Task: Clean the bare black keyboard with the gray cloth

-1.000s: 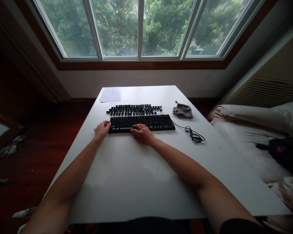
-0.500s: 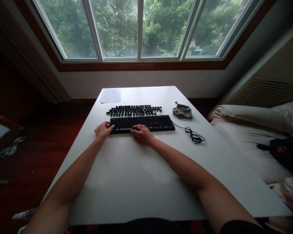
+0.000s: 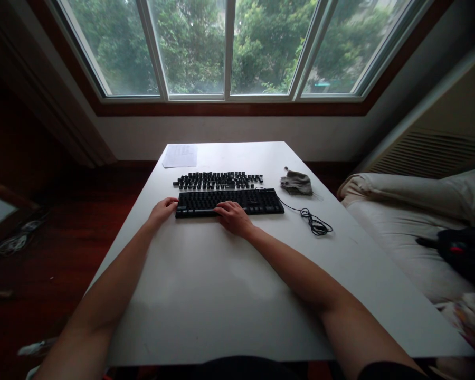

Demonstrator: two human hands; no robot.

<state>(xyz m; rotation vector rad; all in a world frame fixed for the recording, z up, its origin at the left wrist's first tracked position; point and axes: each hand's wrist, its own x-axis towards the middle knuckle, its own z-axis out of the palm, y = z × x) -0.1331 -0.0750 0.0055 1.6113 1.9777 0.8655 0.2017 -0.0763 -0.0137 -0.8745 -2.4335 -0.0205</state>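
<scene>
A black keyboard (image 3: 198,203) lies across the middle of the white table, its long front side facing me. My left hand (image 3: 163,209) rests at its left end, fingers extended along the side and apparently touching the edge. Over the front edge, right of the space bar, my right hand (image 3: 233,217) has its fingers bent on the lower keys and its thumb at the front. Whether anything small sits under those fingertips is hidden. Behind the keyboard, loose black keycaps (image 3: 206,181) are laid out in rows like a keyboard's layout.
A grey cloth (image 3: 296,182) lies right of the keycaps. The keyboard's cable (image 3: 317,226) is bundled on the right side of the white table (image 3: 221,295). At the far left corner is a sheet of paper (image 3: 180,155). A sofa (image 3: 383,232) borders the right side.
My left hand has slid left, off the keyboard's corner keys to its side. My right hand stays at the front edge, almost unmoved. The keycaps look the same.
</scene>
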